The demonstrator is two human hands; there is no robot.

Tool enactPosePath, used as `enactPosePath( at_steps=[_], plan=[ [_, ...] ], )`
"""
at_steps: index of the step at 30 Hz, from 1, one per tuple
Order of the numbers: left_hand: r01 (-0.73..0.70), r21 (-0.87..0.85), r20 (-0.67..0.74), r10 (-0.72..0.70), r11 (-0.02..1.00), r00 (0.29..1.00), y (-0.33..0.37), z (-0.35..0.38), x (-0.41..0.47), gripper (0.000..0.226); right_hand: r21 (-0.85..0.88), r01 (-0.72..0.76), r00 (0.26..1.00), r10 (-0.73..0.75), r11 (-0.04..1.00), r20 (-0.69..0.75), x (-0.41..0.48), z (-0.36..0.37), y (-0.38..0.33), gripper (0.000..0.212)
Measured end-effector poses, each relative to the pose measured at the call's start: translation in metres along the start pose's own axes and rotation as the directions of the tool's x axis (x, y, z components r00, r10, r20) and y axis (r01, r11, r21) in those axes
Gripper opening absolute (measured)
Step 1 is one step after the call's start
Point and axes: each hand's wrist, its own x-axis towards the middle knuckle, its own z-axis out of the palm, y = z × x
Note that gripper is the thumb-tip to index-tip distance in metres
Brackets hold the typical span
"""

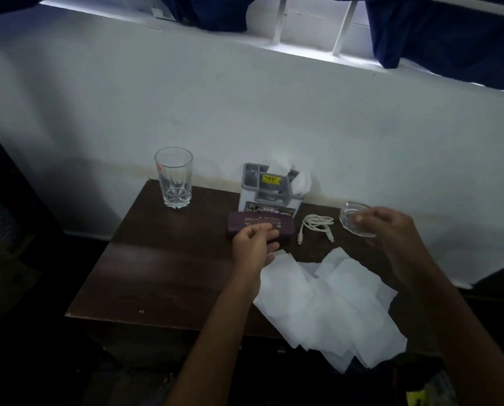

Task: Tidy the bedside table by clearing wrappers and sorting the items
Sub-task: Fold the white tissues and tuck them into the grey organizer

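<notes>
On the dark wooden bedside table (163, 276), several white paper sheets (330, 306) lie spread over the near right part and hang past the front edge. A purple case (245, 222) lies in front of a grey organiser (267, 189) that has white tissue stuffed in it. My left hand (253, 244) hovers at the case's near edge, fingers loosely curled, fingertips by a corner of the sheets. My right hand (391, 230) is blurred and holds a small glass dish (352, 216) by its near rim. A coiled white cable (316, 225) lies between the case and the dish.
A tall cut-glass tumbler (174, 177) stands upright at the table's back left corner. The table backs onto a white wall (245, 112) under a window with dark blue curtains (438, 30). The floor to the left is dark.
</notes>
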Motion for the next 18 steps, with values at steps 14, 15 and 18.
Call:
enactPosePath(
  at_steps=[14, 15, 18],
  plan=[
    [0.067, 0.164, 0.246, -0.107, 0.984, 0.963, -0.05, 0.032, -0.006, 0.018, -0.37, -0.212, 0.974, 0.165, 0.905, -0.156, 0.021, -0.028, 0.112, 0.014],
    [0.069, 0.186, 0.281, -0.12, 0.98, 0.952, -0.051, 0.034, -0.006, 0.017, -0.406, -0.202, 0.978, 0.164, 0.891, -0.127, 0.024, -0.028, 0.112, 0.014],
    [0.075, 0.28, 0.332, -0.17, 0.957, 0.928, -0.054, 0.034, -0.004, 0.019, -0.477, -0.162, 0.986, 0.156, 0.864, -0.053, 0.029, -0.024, 0.116, 0.017]
  ],
)
